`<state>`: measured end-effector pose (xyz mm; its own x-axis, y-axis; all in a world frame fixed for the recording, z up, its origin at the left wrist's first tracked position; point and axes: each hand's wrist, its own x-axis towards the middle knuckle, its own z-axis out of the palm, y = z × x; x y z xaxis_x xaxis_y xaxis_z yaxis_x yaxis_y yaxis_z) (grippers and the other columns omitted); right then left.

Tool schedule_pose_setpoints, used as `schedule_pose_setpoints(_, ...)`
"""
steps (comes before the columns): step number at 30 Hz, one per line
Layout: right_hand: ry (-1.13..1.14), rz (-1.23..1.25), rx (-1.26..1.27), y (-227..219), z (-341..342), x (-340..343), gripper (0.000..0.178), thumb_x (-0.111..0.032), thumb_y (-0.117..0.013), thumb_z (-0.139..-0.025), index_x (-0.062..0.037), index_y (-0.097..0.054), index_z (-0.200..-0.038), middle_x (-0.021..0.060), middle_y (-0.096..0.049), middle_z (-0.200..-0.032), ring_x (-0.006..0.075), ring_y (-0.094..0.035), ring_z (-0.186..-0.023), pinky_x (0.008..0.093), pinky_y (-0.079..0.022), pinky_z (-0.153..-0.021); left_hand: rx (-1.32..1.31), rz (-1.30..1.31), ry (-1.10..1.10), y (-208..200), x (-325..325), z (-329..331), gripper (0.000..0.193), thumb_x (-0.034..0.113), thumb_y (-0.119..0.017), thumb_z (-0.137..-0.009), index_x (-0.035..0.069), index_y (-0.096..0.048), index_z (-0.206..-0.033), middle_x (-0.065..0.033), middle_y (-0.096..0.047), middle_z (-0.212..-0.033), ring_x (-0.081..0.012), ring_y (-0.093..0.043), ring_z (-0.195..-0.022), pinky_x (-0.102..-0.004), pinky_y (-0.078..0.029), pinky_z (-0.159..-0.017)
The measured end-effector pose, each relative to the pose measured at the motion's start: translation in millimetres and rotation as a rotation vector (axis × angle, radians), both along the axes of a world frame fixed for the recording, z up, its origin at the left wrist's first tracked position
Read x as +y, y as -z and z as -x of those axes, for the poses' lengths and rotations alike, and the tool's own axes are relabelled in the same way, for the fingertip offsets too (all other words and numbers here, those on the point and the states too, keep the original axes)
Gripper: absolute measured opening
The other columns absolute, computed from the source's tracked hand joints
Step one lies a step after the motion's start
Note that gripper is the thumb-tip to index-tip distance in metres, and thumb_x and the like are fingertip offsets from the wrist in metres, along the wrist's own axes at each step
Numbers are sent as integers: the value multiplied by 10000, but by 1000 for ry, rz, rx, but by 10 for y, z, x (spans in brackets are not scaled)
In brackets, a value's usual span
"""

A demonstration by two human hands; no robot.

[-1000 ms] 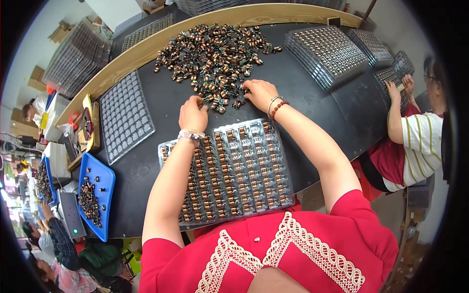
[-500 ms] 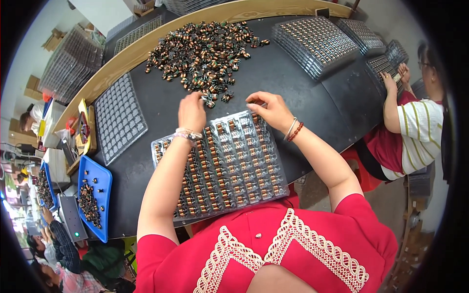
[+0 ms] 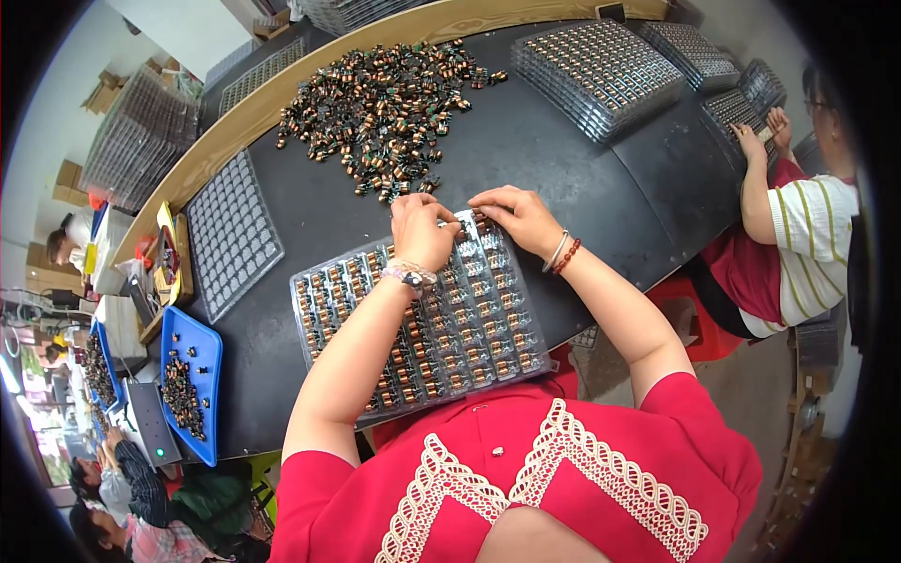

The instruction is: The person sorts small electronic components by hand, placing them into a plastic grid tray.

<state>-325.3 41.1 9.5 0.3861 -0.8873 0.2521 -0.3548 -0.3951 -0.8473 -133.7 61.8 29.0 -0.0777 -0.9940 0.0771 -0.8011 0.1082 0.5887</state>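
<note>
A clear plastic tray [image 3: 450,375] lies tilted before me, its rows of cells largely filled with small copper-wound coils. My left hand [image 3: 424,231] is over its far edge, thumb and fingers pinched on a coil [image 3: 462,226] that they mostly hide. Close beside it, my right hand [image 3: 522,220] rests at the tray's far right corner, thumb and forefinger together; whatever is between them is too small to make out. Beyond the tray spreads a large loose heap of coils [image 3: 375,113], its near tip just past my left hand.
An unfilled clear tray [image 3: 233,235] lies on the left, above a blue tray [image 3: 214,375] of loose coils. Stacked filled trays [image 3: 601,80] stand far right. A wooden rim [image 3: 272,89] borders the black table [image 3: 563,169]. At right, a co-worker [image 3: 807,235] handles another tray.
My left hand has moved from the heap's near tip rightward and nearer, onto the tray's far row. My right hand has barely shifted at the corner.
</note>
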Motion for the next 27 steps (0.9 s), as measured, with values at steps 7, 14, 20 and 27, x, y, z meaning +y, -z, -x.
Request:
schedule_pose_setpoints(7, 90, 202, 13, 52, 65, -40, 157, -143, -604, -855, -60, -675, -968, 62, -663, -997, 245, -625, -911, 334, -502, -785, -132, 51, 39, -43, -109, 29, 93, 142, -729, -676, 104, -720, -760, -62, -596, -1049, -300, -449, -1124, -436, -368, -952)
schedule_pose_setpoints(14, 80, 554, 368, -116, 42, 45, 162, -176, -649, -807, -82, -659, -940, 13, -645, -977, 202, -609, -876, 324, -516, -734, -236, 430, 36, 129, -640, -105, 163, 141, -673, -767, 97, -693, -923, -61, -645, -1003, -296, -499, -1078, -398, -395, -936)
schedule_pose_setpoints(20, 39, 687, 492, -118, 53, 32, 210, -180, -668, -780, -74, -643, -961, 10, -623, -934, 177, -605, -849, 300, -521, -698, -237, 392, 202, 100, -673, -170, 212, 126, -660, -783, 66, -669, -987, -110, -643, -1006, -289, -536, -1032, -383, -424, -902)
schedule_pose_setpoints(27, -56, 520, 318, -116, 210, 175, 223, -144, -711, -740, -95, -656, -951, 25, -621, -914, 208, -607, -836, 314, -510, -696, 292, 59, 92, -86, -193, -302, 235, 66, -632, -827, 81, -652, -1061, -84, -599, -859, -211, -583, -811, -323, -474, -745)
